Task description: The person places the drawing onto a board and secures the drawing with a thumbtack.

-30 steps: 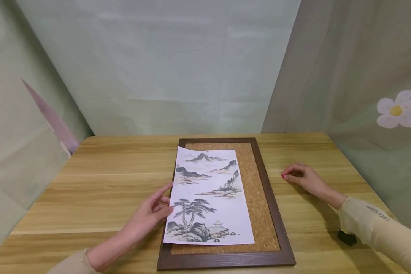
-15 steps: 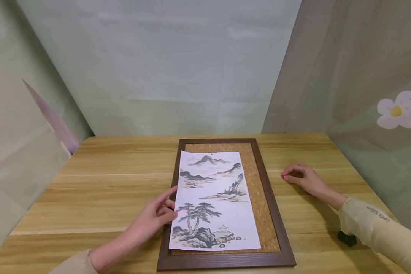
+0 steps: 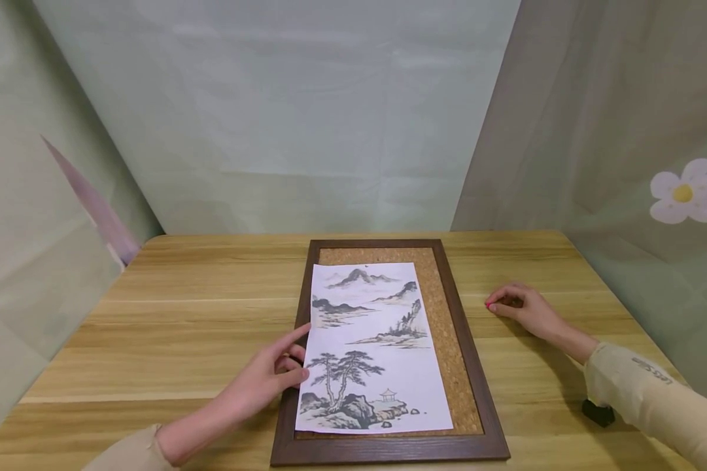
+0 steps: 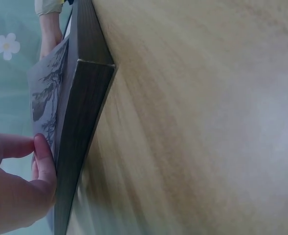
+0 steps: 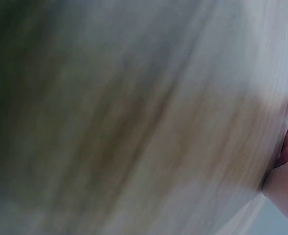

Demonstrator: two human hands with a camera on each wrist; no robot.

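Left hand (image 3: 267, 379) touching near-left edge of ink landscape print (image 3: 373, 353), fingers extended, gripping nothing. Print lying on cork board (image 3: 447, 340), left of centre. Right hand (image 3: 520, 306) resting far right, loosely curled; pink-tipped thing half hidden beneath fingers, grasp unclear.

beige long sleeves (image 3: 653, 392), sm. dark print on rt, pink nails

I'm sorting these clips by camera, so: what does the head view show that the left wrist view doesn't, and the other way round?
Only the head view shows the whole ink landscape print lying on the cork board, the right hand resting on the table, and a small black object. Only the left wrist view shows the frame's outer side edge close up. Both show the left hand at the print's left edge, and the dark wooden frame.
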